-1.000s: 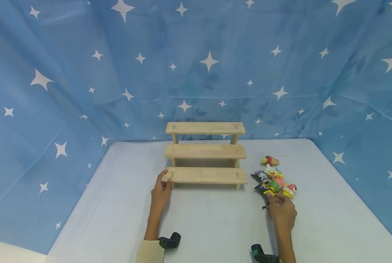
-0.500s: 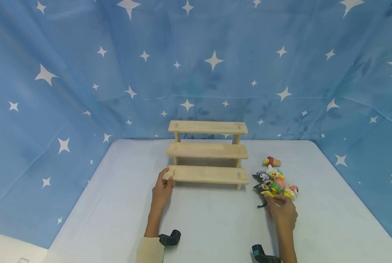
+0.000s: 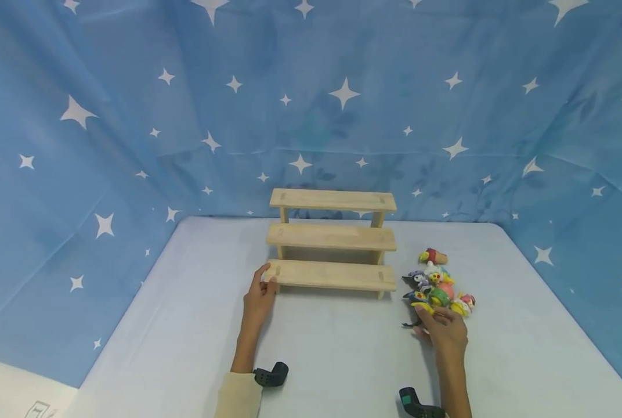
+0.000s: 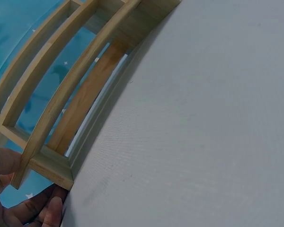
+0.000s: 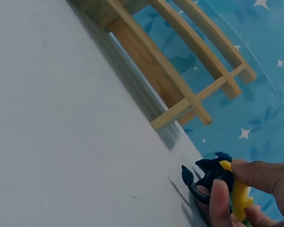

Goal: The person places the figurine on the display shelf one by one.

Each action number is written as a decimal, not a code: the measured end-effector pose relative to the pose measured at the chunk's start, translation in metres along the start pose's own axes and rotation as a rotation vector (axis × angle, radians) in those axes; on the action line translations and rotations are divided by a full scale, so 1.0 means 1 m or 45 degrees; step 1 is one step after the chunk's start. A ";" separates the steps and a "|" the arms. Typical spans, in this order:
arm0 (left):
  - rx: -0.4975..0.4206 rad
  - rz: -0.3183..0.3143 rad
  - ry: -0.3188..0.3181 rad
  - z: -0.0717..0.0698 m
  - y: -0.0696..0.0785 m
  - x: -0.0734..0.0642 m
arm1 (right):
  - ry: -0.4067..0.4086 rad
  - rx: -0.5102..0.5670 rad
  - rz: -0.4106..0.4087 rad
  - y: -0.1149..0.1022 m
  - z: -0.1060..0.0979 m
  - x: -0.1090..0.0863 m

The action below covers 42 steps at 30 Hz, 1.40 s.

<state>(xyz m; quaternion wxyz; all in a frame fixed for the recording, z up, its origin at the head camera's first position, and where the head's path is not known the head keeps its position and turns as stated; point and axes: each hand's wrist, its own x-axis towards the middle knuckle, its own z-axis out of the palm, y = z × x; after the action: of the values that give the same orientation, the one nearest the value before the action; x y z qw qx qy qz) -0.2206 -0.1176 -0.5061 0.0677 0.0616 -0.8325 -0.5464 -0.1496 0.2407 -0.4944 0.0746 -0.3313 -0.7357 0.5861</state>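
A three-tier wooden display stand [image 3: 332,273] stands at the back of the white table. My left hand [image 3: 259,299] holds the left end of its lowest board, thumb in front and fingers behind. In the left wrist view, fingers [image 4: 26,210] also lie under that end. Right of the stand, my right hand [image 3: 447,334] pinches a small toy figure [image 5: 215,177], black and yellow with a thin dark tail, between thumb and fingers. The hand hides part of it. Just beyond lies a heap of small colourful toy figures [image 3: 440,296].
One red and tan figure [image 3: 433,256] lies at the far side of the heap. Behind the table [image 3: 337,354] hangs a blue curtain [image 3: 311,116] with white stars. Black wrist cameras [image 3: 271,374] sit on both wrists.
The right hand shifts slightly left, and the dark tail of the figure it holds swings from pointing toward me to pointing left. The left hand stays at the stand. The head view shifts a little.
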 end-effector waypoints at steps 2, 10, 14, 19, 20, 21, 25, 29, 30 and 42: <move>0.000 -0.003 -0.001 0.001 0.000 0.000 | -0.044 0.122 0.023 0.000 0.001 0.000; 0.002 -0.010 0.017 0.001 0.003 -0.002 | -0.154 0.284 0.121 -0.004 0.002 0.000; 0.007 -0.016 0.032 0.002 0.003 -0.001 | -0.209 0.326 0.150 -0.007 0.001 0.000; 0.016 -0.018 0.037 0.004 0.001 -0.001 | -0.276 0.395 0.180 -0.009 0.000 0.000; 0.017 -0.020 0.035 0.004 0.001 -0.001 | -0.291 0.409 0.183 -0.009 -0.001 0.000; 0.020 -0.019 0.033 0.004 0.001 -0.001 | -0.302 0.430 0.185 -0.009 -0.001 0.000; 0.012 -0.018 0.021 0.003 0.000 -0.002 | -0.335 0.488 0.181 -0.011 -0.001 -0.001; 0.006 -0.013 0.012 0.002 0.000 -0.002 | -0.368 0.511 0.165 -0.014 -0.002 -0.003; 0.005 -0.013 0.011 0.002 0.001 -0.002 | -0.381 0.520 0.160 -0.015 -0.002 -0.004; -0.011 0.014 0.010 0.001 0.001 -0.004 | -0.465 0.587 0.103 -0.022 0.004 -0.008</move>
<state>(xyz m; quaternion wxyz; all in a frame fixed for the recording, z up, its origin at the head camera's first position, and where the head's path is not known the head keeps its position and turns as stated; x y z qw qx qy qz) -0.2170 -0.1153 -0.5061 0.0743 0.0589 -0.8303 -0.5493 -0.1539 0.2309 -0.4737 -0.0093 -0.2237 -0.5704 0.7902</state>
